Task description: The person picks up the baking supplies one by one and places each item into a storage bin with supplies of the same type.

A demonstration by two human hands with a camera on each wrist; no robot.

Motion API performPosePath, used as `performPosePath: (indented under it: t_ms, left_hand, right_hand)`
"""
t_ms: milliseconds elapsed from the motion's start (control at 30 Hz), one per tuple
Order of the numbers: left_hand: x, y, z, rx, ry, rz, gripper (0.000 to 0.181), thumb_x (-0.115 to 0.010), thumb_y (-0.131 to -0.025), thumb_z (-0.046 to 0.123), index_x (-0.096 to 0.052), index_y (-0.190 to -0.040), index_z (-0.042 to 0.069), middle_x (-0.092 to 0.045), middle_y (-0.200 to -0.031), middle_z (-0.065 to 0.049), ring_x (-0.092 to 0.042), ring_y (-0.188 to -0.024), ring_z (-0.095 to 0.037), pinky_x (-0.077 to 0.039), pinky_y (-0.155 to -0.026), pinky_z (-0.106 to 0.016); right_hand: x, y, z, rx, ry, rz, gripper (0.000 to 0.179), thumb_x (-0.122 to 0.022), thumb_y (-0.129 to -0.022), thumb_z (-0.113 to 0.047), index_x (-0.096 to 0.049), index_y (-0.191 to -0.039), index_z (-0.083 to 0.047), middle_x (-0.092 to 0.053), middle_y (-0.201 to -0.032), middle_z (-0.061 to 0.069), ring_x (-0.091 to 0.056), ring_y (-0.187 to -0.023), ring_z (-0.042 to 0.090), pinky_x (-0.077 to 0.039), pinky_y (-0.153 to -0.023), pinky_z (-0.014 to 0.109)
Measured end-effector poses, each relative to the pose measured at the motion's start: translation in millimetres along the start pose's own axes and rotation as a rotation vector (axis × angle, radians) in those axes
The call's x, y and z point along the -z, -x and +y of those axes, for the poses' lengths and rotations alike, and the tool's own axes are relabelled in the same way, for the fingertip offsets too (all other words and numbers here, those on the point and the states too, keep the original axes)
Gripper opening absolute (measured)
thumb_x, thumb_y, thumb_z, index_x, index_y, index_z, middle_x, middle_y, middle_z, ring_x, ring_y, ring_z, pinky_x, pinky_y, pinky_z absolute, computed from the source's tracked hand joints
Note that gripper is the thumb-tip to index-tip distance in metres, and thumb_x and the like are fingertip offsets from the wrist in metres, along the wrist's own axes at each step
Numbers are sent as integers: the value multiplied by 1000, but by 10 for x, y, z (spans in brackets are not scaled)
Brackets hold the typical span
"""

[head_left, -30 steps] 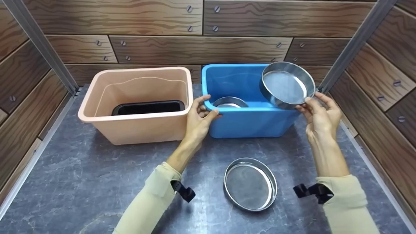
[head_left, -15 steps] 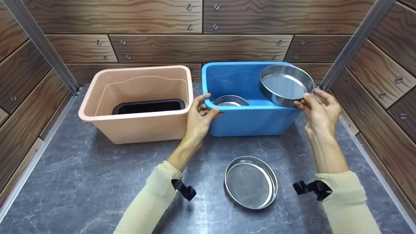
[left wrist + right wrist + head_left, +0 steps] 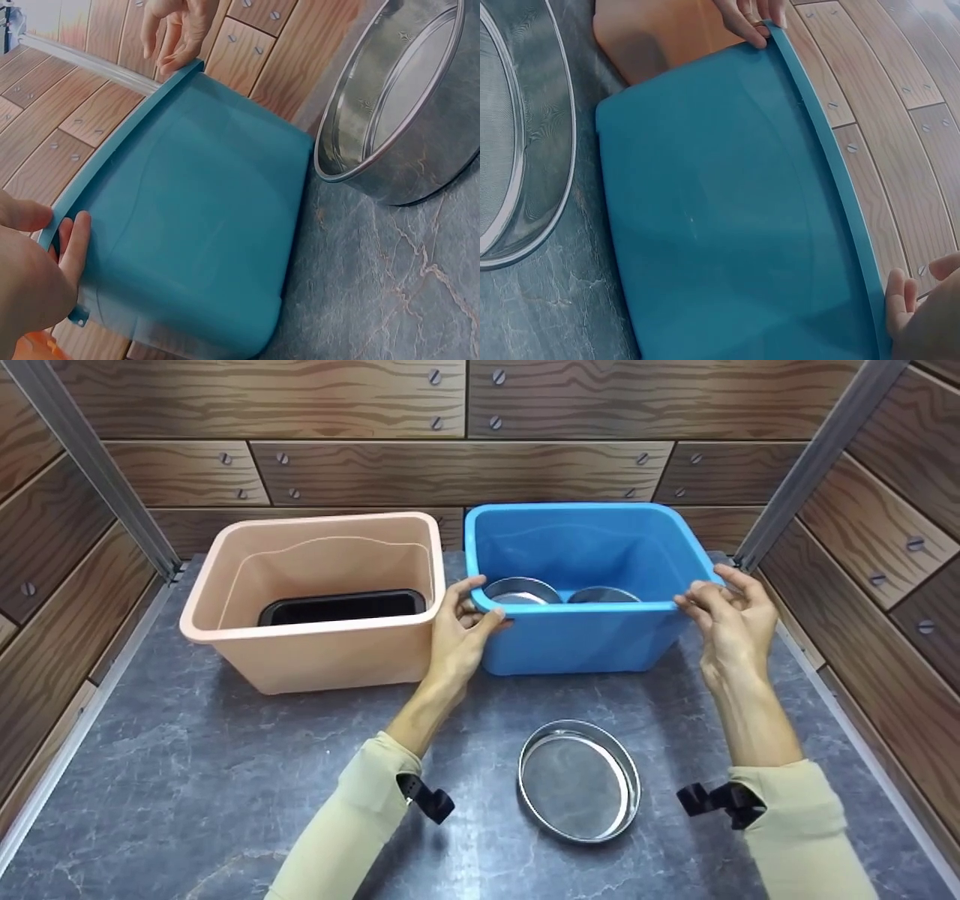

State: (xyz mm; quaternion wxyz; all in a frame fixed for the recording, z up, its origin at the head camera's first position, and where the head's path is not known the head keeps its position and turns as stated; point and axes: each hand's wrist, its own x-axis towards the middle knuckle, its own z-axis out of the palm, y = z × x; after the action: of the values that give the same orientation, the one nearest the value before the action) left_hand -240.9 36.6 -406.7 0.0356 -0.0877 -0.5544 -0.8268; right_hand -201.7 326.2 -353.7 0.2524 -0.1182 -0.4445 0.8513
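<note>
My left hand (image 3: 455,641) pinches the near left corner of the blue plastic bin (image 3: 577,639) by its rim, thumb and fingers on either side. At the near right corner, my right hand (image 3: 739,622) is at the rim with loosely bent fingers and holds no sieve. Inside the bin lie two round metal sieves, the left one (image 3: 523,587) and the right one (image 3: 604,595), partly hidden by the front wall. Another round sieve (image 3: 579,781) lies on the table in front of the bin; its mesh (image 3: 496,142) shows in the right wrist view.
A peach plastic bin (image 3: 330,656) stands just left of the blue one, with a black tray-like object (image 3: 341,607) inside. Wood-patterned panels (image 3: 360,472) and metal posts (image 3: 817,465) close off the back and sides of the dark marbled table (image 3: 247,780).
My right hand has let go of the sieve it held over the blue bin's right side, and that sieve now lies inside. My left hand keeps its hold on the rim.
</note>
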Motion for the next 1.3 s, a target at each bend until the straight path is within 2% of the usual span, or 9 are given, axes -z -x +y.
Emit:
performPosePath:
  t_ms: [300, 567, 933, 1300]
  left_hand:
    - [1, -4, 0, -2, -9, 1, 52, -66, -93, -15, -51, -141, -4, -55, -99, -10, -62, -83, -16, -66, -89, -38]
    - [-5, 0, -5, -11, 7, -10, 52, -65, -92, -16, -50, -141, -5, -54, -99, -10, -61, -84, -15, -67, -89, -38]
    - [14, 0, 3, -5, 3, -5, 52, -65, -93, -16, -51, -141, -5, -54, -98, -10, -60, -84, -16, -66, -90, -39]
    - [19, -2, 2, -4, 3, -9, 52, -66, -93, -15, -51, -142, -4, -55, -100, -10, -61, -85, -17, -66, -90, -39]
  right_hand:
    - [32, 25, -3, 16, 8, -55, 44, -74, -88, 13, -56, -127, 5, -60, -91, 13, -67, -78, 23, -68, -75, 31]
    - [55, 50, -24, 37, -10, -91, 40, -76, -88, 10, -60, -124, 5, -60, -99, 15, -67, -83, 25, -68, -77, 33]
    - [114, 73, -18, 37, -11, -131, 46, -76, -89, 7, -56, -131, 8, -59, -105, 16, -68, -85, 25, -68, -79, 33]
    - [198, 152, -12, 71, 32, -169, 36, -76, -91, 6, -63, -124, 9, -60, -102, 15, -68, -83, 25, -68, -78, 34]
